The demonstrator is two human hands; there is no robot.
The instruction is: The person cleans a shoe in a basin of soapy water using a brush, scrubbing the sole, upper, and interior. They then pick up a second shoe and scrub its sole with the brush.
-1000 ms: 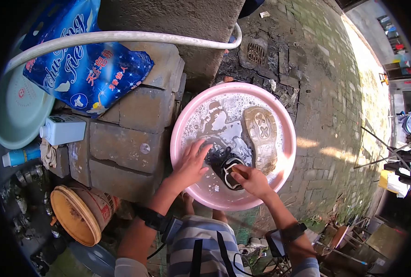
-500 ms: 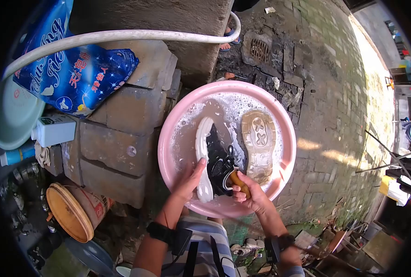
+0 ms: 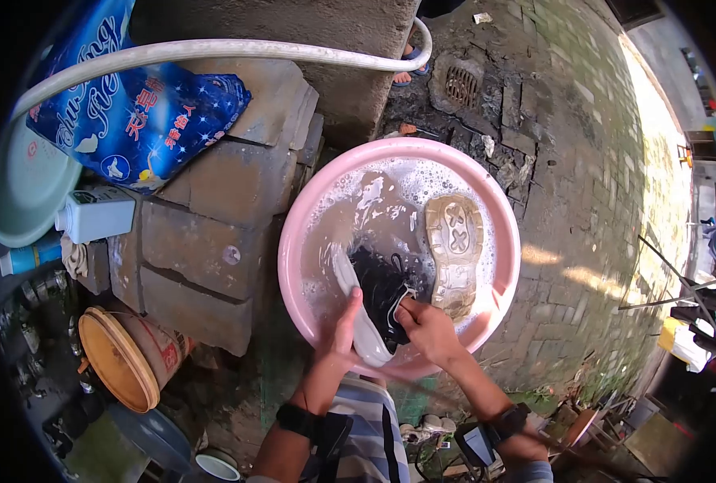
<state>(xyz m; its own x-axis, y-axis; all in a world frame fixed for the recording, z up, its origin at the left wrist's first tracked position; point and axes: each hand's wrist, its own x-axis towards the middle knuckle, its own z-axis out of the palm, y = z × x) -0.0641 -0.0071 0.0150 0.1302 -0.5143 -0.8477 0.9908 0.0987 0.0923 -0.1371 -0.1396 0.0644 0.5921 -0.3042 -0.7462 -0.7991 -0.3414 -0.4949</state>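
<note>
A black shoe (image 3: 378, 294) with a thick white sole (image 3: 364, 326) lies on its side in the soapy water of a pink basin (image 3: 291, 241). My left hand (image 3: 342, 326) grips it along the sole, thumb against the white edge. At the shoe's opening is my right hand (image 3: 432, 328), its fingers curled and partly inside. The yellow-brown handle of what looks like a brush, seen in this hand earlier, is now hidden by the hand and shoe. A second shoe (image 3: 454, 249) floats at the basin's right, its beige sole facing up.
Left of the basin, stacked stone blocks (image 3: 193, 241) bear a blue detergent bag (image 3: 145, 121) and a white bottle (image 3: 96, 216). A pale hose (image 3: 237, 50) crosses above. An orange-rimmed bucket (image 3: 125, 358) lies tilted lower left. A drain grate (image 3: 461, 87) and another person's foot (image 3: 402, 78) are beyond.
The shoe has tilted and shifted slightly down in the water. My right hand has turned and pushed into its opening, hiding the yellow-brown handle. My left hand keeps hold of the sole.
</note>
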